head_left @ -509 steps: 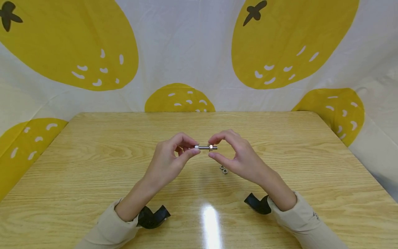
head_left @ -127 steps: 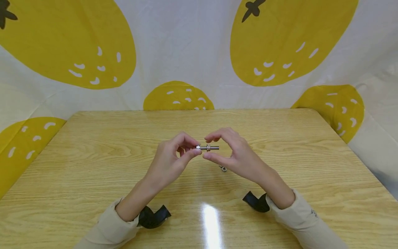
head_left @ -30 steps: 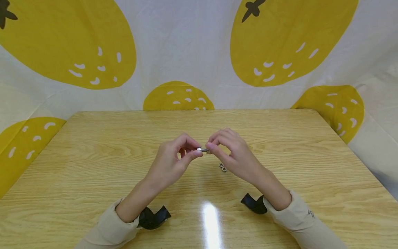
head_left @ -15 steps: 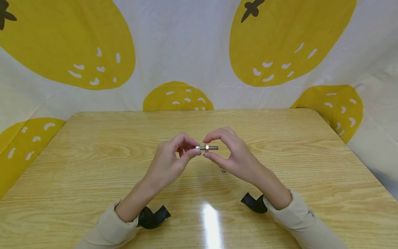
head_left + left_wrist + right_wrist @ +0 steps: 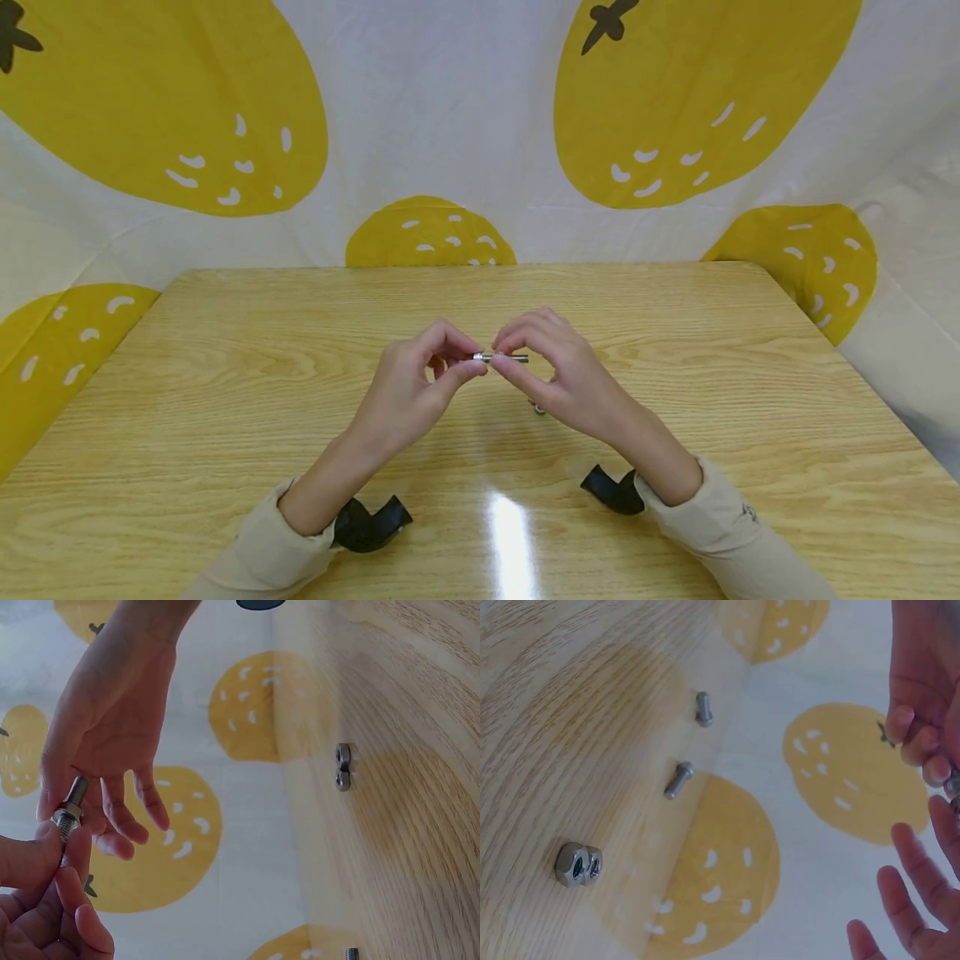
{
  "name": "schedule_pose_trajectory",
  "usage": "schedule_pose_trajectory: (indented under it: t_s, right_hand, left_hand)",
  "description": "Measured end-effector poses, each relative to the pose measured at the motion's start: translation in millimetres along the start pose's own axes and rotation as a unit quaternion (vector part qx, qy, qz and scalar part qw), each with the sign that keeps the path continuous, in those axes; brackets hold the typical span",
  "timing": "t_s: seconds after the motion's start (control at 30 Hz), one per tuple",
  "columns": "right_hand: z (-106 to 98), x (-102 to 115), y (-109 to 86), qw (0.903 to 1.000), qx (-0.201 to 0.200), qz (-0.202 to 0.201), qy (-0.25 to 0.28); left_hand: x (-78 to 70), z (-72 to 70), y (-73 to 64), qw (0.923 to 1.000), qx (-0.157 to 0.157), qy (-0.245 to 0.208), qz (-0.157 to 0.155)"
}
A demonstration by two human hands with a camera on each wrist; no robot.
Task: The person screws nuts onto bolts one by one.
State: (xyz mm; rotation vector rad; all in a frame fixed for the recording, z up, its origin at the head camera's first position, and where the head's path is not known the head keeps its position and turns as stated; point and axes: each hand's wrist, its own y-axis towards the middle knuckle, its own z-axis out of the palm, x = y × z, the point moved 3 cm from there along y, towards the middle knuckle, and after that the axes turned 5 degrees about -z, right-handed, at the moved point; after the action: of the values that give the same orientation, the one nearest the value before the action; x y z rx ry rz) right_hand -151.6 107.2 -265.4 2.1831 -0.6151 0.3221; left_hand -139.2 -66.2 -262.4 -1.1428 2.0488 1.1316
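Note:
My left hand [image 5: 408,383] pinches a metal bolt [image 5: 517,358] by its head end between thumb and fingertips. The shaft lies level, pointing right, above the table. Around the shaft sits a hex nut [image 5: 73,811], clearest in the left wrist view, some way in from the tip. My right hand [image 5: 570,375] pinches this nut between thumb and index finger, mostly hiding it in the head view. Beyond the fingers the bolt's bare end sticks out. In the right wrist view the bolt and nut are largely cut off at the edge.
Two loose nuts [image 5: 571,864] lie touching on the wooden table [image 5: 262,417], partly hidden under the right hand in the head view. Two more bolts [image 5: 679,780] lie on the table in the right wrist view. A fruit-patterned cloth [image 5: 450,125] hangs behind.
Since the earliest frame the nut has moved along the shaft toward the bolt's head. The right fingers, apart half a second ago, have closed on the nut again. The left hand keeps its hold.

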Motion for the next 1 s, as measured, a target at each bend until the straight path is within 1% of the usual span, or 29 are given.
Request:
schedule_pose_trajectory:
  t_s: [0.13,0.2,0.27,0.33,0.57,0.67,0.77,1.0]
  right_hand:
    - [-0.9,-0.7,-0.8,0.9995,0.013,0.03,-0.007]
    - [-1.8,-1.0,-1.3,0.9988,0.018,0.045,-0.001]
    - [-2.7,-0.3,-1.2,0.9985,0.021,0.051,0.004]
    - [-3.3,0.8,-1.0,0.9986,0.02,0.048,0.009]
    - [-2.2,2.7,0.4,0.9996,-0.003,-0.011,0.025]
    - [-1.8,2.4,-0.1,0.9993,-0.009,-0.024,0.029]
    - [-1.6,2.2,-0.4,0.9993,-0.01,-0.024,0.028]
    - [-1.4,1.7,0.0,0.9997,-0.005,0.0,0.023]
  left_hand:
    - [0.2,0.8,0.5,1.0,0.003,0.0,-0.004]
    - [0.3,0.7,0.4,1.0,0.004,0.0,-0.008]
    - [0.5,0.5,0.2,0.9999,0.003,0.0,-0.01]
    - [0.7,0.2,-0.1,0.9999,0.003,0.002,-0.013]
    - [0.8,-0.1,-0.1,0.9999,0.001,0.003,-0.014]
    - [0.6,0.0,-0.1,0.9999,0.003,0.001,-0.015]
    - [0.4,0.0,-0.1,0.9998,0.004,0.001,-0.017]
    - [0.1,-0.4,0.0,0.9998,0.003,0.005,-0.017]
